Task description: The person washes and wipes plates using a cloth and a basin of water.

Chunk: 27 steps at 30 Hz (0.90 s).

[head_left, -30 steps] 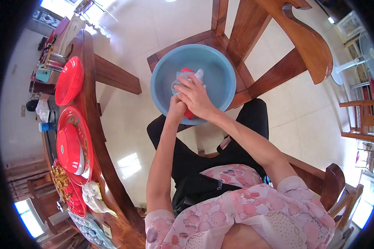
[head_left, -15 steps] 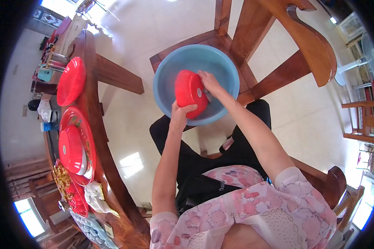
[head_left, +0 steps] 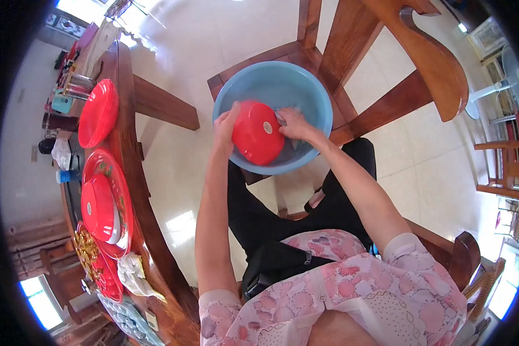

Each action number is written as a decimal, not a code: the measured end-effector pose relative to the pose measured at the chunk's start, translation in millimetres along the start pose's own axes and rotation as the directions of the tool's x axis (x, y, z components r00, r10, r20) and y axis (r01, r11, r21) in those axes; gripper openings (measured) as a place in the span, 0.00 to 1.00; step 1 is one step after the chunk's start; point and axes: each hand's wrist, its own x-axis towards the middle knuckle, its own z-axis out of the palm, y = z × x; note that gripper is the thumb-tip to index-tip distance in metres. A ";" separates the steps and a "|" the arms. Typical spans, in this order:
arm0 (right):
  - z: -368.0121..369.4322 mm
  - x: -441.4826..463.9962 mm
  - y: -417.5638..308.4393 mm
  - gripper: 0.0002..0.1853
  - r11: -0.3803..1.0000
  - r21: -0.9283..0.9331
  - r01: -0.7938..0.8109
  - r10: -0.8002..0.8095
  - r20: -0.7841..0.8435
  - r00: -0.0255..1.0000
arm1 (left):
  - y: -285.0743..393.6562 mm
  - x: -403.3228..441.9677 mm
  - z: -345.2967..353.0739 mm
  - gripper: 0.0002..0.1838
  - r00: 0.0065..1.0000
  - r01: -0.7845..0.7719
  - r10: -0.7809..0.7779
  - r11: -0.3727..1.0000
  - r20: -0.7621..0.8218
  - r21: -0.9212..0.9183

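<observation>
A red bowl (head_left: 256,135) is tilted over the blue basin (head_left: 324,115), its underside with an oval label facing up. My left hand (head_left: 226,124) grips the bowl's left rim, its fingers partly hidden. At the bowl's right side my right hand (head_left: 296,124) is closed on a pale wet cloth (head_left: 297,143), which partly hangs below the fingers inside the basin. The basin rests on a wooden chair seat (head_left: 228,78).
On the left, a wooden table (head_left: 150,245) bears a stack of red plates (head_left: 98,113), an upturned red bowl (head_left: 97,207) on a red tray (head_left: 127,202), and a white bag (head_left: 134,275). A wooden chair back (head_left: 427,63) stands at the upper right.
The red bowl has come up from low in the basin and turned its underside upward. My left hand has shifted up along its left side; my right hand has moved to its right side with the cloth.
</observation>
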 end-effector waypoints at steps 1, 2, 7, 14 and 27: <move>-0.5 -2.8 -1.7 0.16 1.000 -0.002 -0.001 0.001 -0.005 1.000 | 4.7 3.6 0.9 0.27 0.999 0.035 -0.035 0.999 -0.017 0.039; -0.6 -5.0 -4.1 0.16 1.000 -0.011 0.010 -0.010 -0.033 0.999 | 3.0 4.7 5.7 0.27 0.999 0.032 -0.032 0.999 -0.015 0.042; 4.7 2.1 5.5 0.16 0.990 0.113 -0.084 0.080 0.041 0.996 | -17.0 -12.6 35.0 0.23 0.950 -0.284 0.299 0.947 -0.086 0.153; -18.6 -1.8 -21.4 0.13 0.935 0.000 -0.355 0.338 -0.301 0.892 | -43.0 -38.6 36.1 0.24 0.957 -0.282 0.278 0.959 -0.087 -0.033; -78.5 -17.9 -93.8 0.16 0.848 0.472 0.242 -0.124 -0.267 0.956 | -36.1 -41.0 42.9 0.22 0.957 -0.289 0.274 0.937 0.097 0.197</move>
